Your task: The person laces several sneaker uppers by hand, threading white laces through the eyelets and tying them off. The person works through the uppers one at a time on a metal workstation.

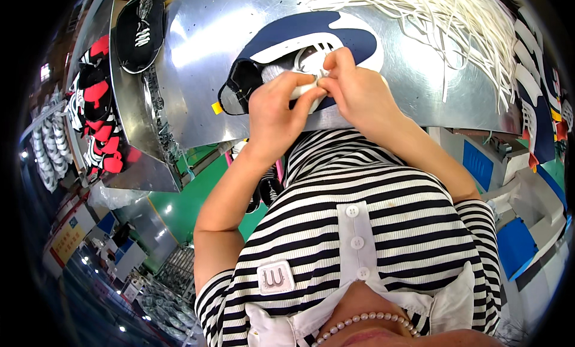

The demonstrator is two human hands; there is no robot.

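Note:
A navy and white shoe upper (pixel 287 30) lies on its side on the metal table in front of me, its dark-lined collar towards the left. White shoelace (pixel 312 60) crosses its eyelet area. Over the upper's near side, my left hand (pixel 272 110) and my right hand (pixel 362 95) meet, thumbs and forefingers pinched together on the white lace. My fingers cover part of the lace, so its exact path between them is hidden. A yellow tag (pixel 217 108) pokes out beside the collar.
Loose white shoelaces (pixel 455 23) spread in a heap at the far right of the metal table (pixel 197 53). A black shoe upper (pixel 139 32) lies at the left edge. Red, black and white uppers (pixel 99 107) pile beyond it; navy and white uppers (pixel 536 89) hang at the right.

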